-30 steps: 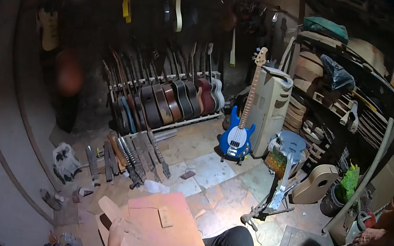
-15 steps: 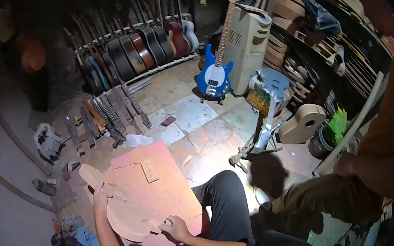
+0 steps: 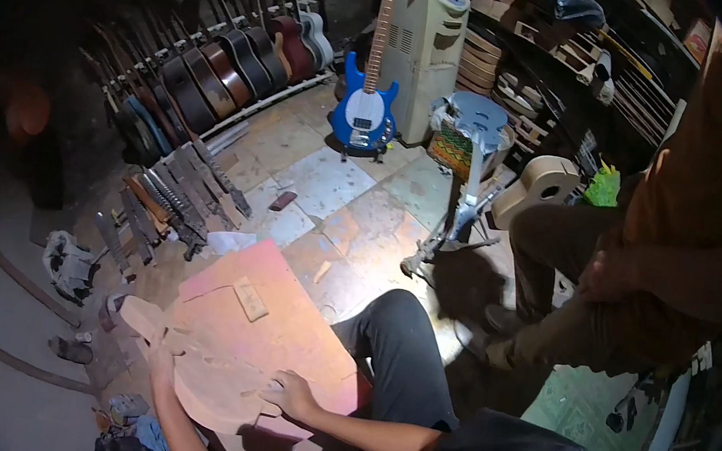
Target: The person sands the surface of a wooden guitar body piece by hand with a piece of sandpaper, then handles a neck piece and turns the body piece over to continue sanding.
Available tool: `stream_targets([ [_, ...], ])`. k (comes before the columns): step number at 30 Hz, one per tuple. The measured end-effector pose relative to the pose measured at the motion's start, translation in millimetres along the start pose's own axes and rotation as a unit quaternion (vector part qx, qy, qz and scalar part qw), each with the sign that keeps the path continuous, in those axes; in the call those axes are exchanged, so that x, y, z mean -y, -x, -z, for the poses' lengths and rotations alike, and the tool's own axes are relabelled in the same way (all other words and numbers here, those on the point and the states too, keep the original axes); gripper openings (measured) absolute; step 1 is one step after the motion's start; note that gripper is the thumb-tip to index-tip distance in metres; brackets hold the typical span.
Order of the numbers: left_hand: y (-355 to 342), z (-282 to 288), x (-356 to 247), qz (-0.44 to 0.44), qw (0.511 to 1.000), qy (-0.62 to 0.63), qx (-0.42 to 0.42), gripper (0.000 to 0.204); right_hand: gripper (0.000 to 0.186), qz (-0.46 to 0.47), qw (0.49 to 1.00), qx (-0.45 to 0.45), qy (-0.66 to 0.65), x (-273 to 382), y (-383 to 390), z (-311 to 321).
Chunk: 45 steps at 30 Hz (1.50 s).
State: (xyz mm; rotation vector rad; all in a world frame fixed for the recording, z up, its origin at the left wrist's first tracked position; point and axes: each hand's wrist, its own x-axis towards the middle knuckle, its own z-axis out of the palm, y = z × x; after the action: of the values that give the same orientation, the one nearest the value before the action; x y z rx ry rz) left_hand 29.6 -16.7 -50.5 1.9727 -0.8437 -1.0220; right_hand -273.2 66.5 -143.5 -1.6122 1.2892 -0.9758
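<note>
Left hand (image 3: 166,362): one, at ten o'clock on the guitar body (image 3: 216,392), fingers wrapped over its edge near the narrow end, probably to steady the wood.
Right hand (image 3: 293,395): one, at three o'clock on the same wood, fingers bent; something small and pale seems to sit at the tips, but I cannot tell whether it is pinched.
Guitar body: one, flat and bare, lying between the hands over the near left part of the board (image 3: 310,337), which likely gives it firm backing.
Board: one, pinkish, beside the knee (image 3: 402,327); what bears it is hidden.
Block (image 3: 251,300): one, wooden, on the board at twelve o'clock, apart from both hands.
Paper (image 3: 231,243): one white piece, at twelve o'clock just past the board.
Long bars (image 3: 181,205): at least six, on the floor at eleven o'clock, side by side, perhaps to keep them sorted.
Row of guitars (image 3: 242,55): at least eight, leaning between eleven and twelve o'clock, apparently to save floor space.
Blue guitar (image 3: 361,118): one, upright toward one o'clock.
Cabinet (image 3: 423,65): one, pale, just behind it.
Co-worker (image 3: 689,196): one, at two o'clock, one hand visible.
</note>
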Motion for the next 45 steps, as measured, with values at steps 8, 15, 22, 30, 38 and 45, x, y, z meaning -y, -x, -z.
stream_targets([
  [8, 26, -12, -38, -0.037, 0.996, 0.071, -0.031, 0.077, 0.048, -0.073, 0.994, 0.076, 0.035, 22, -12, 9],
  [15, 25, -21, -44, -0.017, 0.993, 0.113, -0.029, 0.086, 0.043, -0.027, 0.999, 0.017, 0.037, -1, -5, 10],
  [22, 29, -13, -42, -0.029, 0.996, 0.076, -0.037, 0.086, 0.043, -0.067, 0.997, 0.036, 0.025, 8, 10, 20],
  [30, 45, -11, -47, -0.039, 0.997, 0.044, -0.043, 0.083, 0.043, -0.158, 0.985, 0.073, -0.019, 22, 22, 29],
  [38, 35, -4, -40, -0.042, 0.996, 0.067, -0.029, 0.083, 0.04, -0.078, 0.996, 0.032, 0.0, 18, 21, 23],
  [45, 32, -5, -34, -0.03, 0.999, 0.029, -0.028, 0.083, 0.044, -0.031, 0.999, 0.006, 0.002, 32, 3, 13],
])
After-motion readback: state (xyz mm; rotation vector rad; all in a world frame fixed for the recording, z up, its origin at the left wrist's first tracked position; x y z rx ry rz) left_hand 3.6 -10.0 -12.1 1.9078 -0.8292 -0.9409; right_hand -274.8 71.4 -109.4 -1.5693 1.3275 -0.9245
